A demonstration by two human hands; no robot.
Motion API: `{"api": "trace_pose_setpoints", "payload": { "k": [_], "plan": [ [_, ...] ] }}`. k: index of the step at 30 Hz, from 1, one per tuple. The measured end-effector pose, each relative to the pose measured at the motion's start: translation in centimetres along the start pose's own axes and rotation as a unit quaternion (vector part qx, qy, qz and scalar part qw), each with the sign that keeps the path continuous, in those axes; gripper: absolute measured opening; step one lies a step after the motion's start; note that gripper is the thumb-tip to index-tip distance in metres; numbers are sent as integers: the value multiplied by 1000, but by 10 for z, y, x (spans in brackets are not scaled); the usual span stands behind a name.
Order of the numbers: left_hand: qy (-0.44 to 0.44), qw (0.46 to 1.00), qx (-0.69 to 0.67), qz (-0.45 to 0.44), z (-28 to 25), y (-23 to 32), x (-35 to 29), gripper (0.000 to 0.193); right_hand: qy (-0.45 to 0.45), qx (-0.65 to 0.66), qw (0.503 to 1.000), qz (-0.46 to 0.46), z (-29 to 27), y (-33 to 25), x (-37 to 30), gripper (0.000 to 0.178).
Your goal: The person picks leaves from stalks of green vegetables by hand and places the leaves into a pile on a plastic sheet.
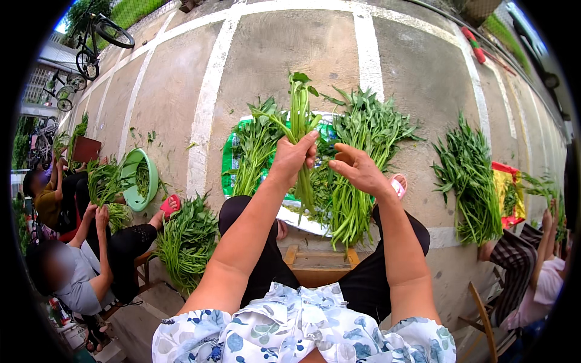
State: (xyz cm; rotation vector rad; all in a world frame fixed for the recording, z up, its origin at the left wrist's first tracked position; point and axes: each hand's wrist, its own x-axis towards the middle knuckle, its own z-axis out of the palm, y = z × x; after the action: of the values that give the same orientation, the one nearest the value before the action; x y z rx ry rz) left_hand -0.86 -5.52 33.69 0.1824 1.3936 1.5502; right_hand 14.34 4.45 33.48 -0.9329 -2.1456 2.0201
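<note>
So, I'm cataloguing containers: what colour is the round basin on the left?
The basin is light green, shown best in the head view.

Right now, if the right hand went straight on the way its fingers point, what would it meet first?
The right hand would probably meet the left hand, closed around leafy green stems, though depth is unclear from one view.

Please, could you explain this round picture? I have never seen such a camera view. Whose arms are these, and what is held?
No robot here: these arms are the camera wearer's own. It is a wide fisheye on the head, looking down, so straight edges bend toward the rim. The left hand grips a bunch of leafy green stems; the right hand, half open beside it, holds nothing visible. In front, similar greens lie on a green and white sheet.
</note>
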Motion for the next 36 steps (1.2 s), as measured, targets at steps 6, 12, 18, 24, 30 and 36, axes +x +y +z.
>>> {"api": "trace_pose_setpoints", "payload": {
  "k": [6, 12, 18, 24, 30, 36],
  "plan": [
    [-51, 981, -185, -16, -15, -15, 15, 17, -47, 146, 986, -62, 43, -5, 10, 69],
    [-2, 980, -188, -57, -10, -35, 23, 23, 3, 68, 997, -47, 58, 18, 33, 78],
    [3, 983, -175, -58, -11, -38, 21, 23, -27, 115, 993, 18, 59, 5, 35, 64],
    [-11, 984, -144, -100, -29, -66, 14, 26, -39, 1, 999, 26, 71, 17, 29, 51],
    [5, 960, -248, -133, -23, -82, -8, 26, 2, -459, 888, -40, 77, 6, 6, 28],
    [31, 904, -380, -191, -6, -108, -10, 22, 14, -719, 682, -131, 87, 8, -29, 20]
  ]
}}
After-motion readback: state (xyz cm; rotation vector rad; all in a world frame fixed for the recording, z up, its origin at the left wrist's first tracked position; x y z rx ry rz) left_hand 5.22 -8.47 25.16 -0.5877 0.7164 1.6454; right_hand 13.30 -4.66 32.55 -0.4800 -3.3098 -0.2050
